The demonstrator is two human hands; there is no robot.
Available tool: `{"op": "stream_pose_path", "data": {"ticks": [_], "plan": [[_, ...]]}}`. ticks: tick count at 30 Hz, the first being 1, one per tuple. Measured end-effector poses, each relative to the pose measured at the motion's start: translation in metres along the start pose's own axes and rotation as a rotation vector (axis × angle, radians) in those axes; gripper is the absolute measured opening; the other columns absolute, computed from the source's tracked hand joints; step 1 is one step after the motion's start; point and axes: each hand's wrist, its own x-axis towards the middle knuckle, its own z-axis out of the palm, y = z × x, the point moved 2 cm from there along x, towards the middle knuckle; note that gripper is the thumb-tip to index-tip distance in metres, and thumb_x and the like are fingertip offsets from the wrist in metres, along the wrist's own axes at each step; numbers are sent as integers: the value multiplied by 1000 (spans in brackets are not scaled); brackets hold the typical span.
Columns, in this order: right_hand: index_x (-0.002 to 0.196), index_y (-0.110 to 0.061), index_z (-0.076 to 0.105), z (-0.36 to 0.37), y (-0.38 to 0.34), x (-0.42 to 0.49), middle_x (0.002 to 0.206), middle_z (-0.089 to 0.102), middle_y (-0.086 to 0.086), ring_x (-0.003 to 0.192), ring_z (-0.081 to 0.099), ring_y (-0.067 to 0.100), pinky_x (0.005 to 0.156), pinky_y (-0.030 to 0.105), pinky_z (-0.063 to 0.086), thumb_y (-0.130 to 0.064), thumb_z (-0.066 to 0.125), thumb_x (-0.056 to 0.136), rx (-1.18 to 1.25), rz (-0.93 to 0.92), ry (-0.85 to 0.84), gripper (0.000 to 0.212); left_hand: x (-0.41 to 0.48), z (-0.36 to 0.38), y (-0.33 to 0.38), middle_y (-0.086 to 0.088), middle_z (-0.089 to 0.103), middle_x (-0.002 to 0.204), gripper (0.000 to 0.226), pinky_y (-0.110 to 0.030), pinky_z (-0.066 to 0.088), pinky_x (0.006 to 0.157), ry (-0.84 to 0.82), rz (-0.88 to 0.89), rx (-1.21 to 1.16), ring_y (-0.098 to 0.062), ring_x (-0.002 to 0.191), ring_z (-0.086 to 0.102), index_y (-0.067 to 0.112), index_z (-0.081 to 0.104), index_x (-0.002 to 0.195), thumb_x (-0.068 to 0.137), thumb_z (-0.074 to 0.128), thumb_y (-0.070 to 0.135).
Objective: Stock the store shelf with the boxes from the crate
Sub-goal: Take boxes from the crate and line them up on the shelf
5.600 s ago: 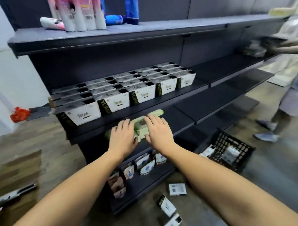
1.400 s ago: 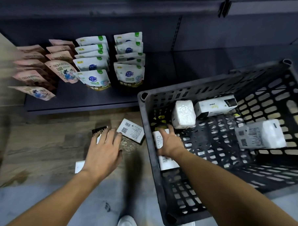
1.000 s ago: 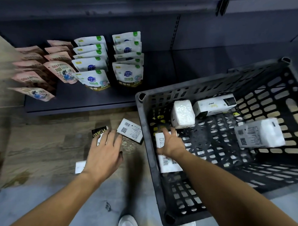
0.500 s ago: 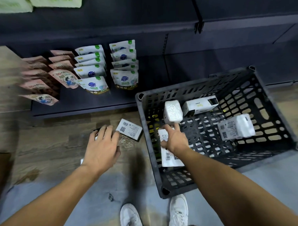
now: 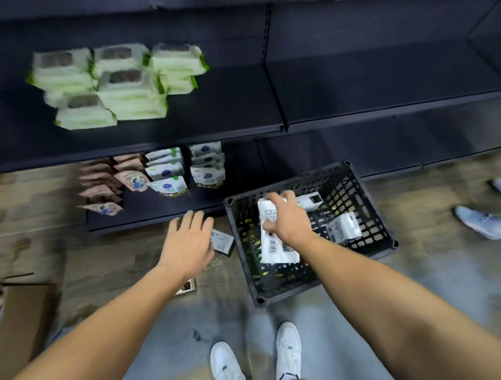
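Note:
A black plastic crate (image 5: 367,202) stands on the floor before the dark shelf unit (image 5: 240,110). My right hand (image 5: 288,219) grips a long white box (image 5: 274,243) with barcodes and holds it above the crate's left side. Two more white boxes lie inside the crate, one (image 5: 311,200) at the back behind my hand and one (image 5: 344,227) at the right. My left hand (image 5: 188,244) hovers with straight, spread fingers over the floor left of the crate, holding nothing. A small box (image 5: 222,240) lies on the floor beside it.
Green-white packs (image 5: 118,86) are stacked at the left of the middle shelf. Pouches (image 5: 162,176) stand in rows on the bottom shelf. A cardboard carton (image 5: 16,317) stands at far left. Another person's shoes (image 5: 486,222) are at right. My white shoes (image 5: 256,359) are below.
My right hand has lifted the long white box up out of the crate. The view has risen and pulled back, bringing the middle shelf into sight. My left hand stays open over the floor.

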Motion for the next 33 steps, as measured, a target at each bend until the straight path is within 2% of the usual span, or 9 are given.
{"op": "stream_pose_path", "data": {"ticks": [9,14,17,21,25,28,33], "plan": [[124,-38,44,-98,-75,-63,130,30,-1,82,52,34,69,35,42,-26,71,79,59,-73,129,53,-26,-100,-3,-10,51,133,54,-47,40,98,17,23,32,-32,125,46,12,50,133,86,60,37],[124,-38,45,-130,-109,-93,128,31,-2,85,52,35,72,36,44,-27,70,78,61,-78,187,53,-42,-141,-12,-10,52,130,51,-46,42,93,52,13,47,-32,122,48,13,51,130,85,61,36],[124,-37,45,-141,-125,-104,126,32,-2,83,54,36,70,35,44,-28,69,78,44,-97,218,52,-49,-158,-20,-11,56,122,48,-47,47,86,56,-2,54,-32,114,52,12,55,121,81,67,34],[123,-37,45,-151,-143,-113,125,33,-2,83,55,37,70,35,45,-29,69,76,53,-129,247,53,-58,-170,-26,-10,54,123,46,-47,42,88,71,-13,57,-33,114,50,13,53,123,83,61,34],[123,-36,47,-157,-164,-117,125,33,-2,85,55,35,71,33,42,-28,71,77,76,-172,268,53,-66,-180,-25,-10,56,120,51,-47,43,86,72,-15,69,-32,112,52,12,56,121,77,67,35],[124,-35,47,-159,-178,-117,126,34,-1,86,56,34,72,33,42,-29,72,76,95,-210,263,54,-66,-185,-25,-8,51,127,50,-45,40,91,100,-30,28,-30,119,47,13,50,124,83,61,38],[123,-36,48,-165,-197,-109,124,35,-2,86,56,32,72,33,43,-31,72,76,109,-277,265,53,-62,-199,-25,-7,53,123,41,-44,40,92,177,-66,-3,-28,116,48,12,50,119,90,49,41]]}}
